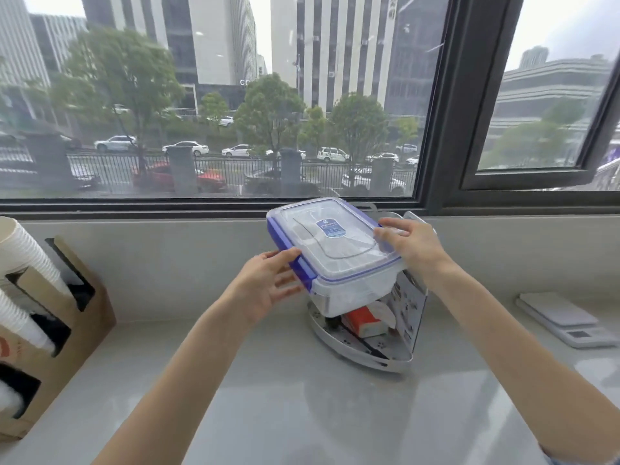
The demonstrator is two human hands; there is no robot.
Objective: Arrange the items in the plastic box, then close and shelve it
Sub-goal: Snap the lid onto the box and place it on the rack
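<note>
Closed plastic box [335, 253] held over corner shelf [365, 350] at table's far side, right hand [412, 246] clamping right edge, left hand [268, 280] open-fingered against left clip; rigid, light, slick, best gripped by both sides.

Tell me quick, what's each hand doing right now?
Left hand: open, fingers spread against the plastic box's blue-clipped side.
Right hand: gripping the box's far end.

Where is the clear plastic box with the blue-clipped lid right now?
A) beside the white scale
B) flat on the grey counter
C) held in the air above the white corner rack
C: the clear plastic box with the blue-clipped lid is tilted between the left hand and the right hand, above the white corner rack.
</note>
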